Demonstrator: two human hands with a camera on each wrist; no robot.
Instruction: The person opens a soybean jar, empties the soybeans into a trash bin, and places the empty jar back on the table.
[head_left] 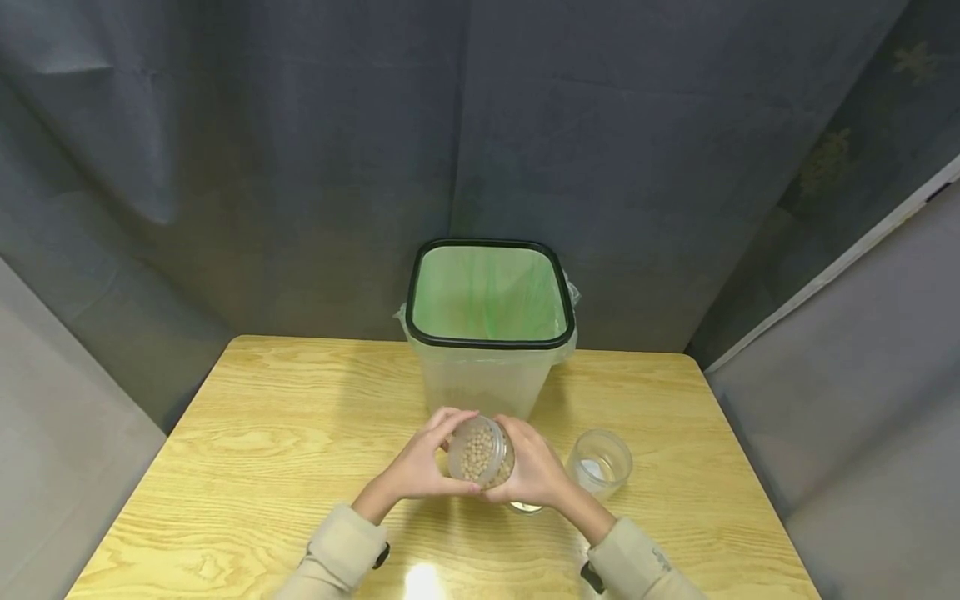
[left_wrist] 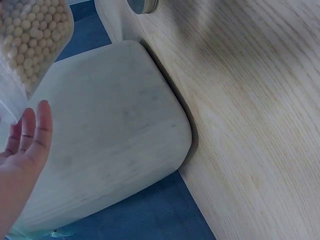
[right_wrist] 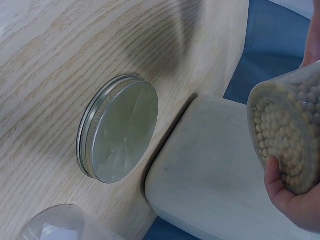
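A clear jar of pale round beans is held tilted between both hands, in front of the bin. My left hand grips the jar's frosted top end, thumb below and fingers above. In the left wrist view, fingers of that left hand touch the translucent rim. Around the body of the jar curls my right hand; in the right wrist view its thumb lies against the jar's base. A silver metal lid lies on the table below, mostly hidden by the right hand in the head view.
Behind the hands stands a whitish bin with a black rim and a green-tinted bag liner. A second clear jar, with something white inside, is right of the right hand. Dark curtains hang behind the wooden table.
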